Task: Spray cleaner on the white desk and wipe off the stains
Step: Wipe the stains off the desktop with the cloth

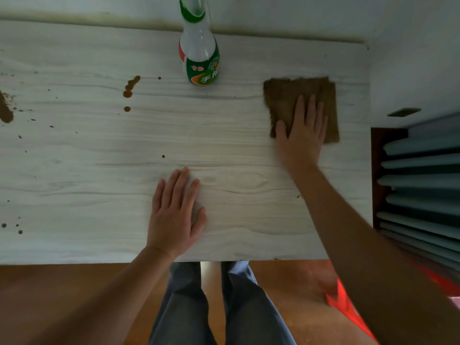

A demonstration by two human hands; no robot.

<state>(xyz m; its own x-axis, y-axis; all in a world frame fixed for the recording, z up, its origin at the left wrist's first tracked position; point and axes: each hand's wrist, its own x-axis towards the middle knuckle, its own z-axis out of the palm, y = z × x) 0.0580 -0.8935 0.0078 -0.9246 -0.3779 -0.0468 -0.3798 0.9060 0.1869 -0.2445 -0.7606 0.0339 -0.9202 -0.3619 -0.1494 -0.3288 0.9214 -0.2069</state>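
Observation:
The white wood-grain desk (99,150) fills the view. A brown cloth (286,95) lies flat at its right side, and my right hand (302,135) presses on it with straight fingers. My left hand (176,215) rests flat on the bare desk near the front edge. A white and green cleaner bottle (199,53) stands upright at the back, its top cut off by the frame. Brown stains (130,87) dot the left half, with a larger smear (6,109) at the far left edge.
A wall runs behind the desk, with a grimy seam along the back edge. To the right stands a dark shelf with stacked pale slats (418,180). A red object (348,302) lies on the brown floor. My legs (211,307) are below the front edge.

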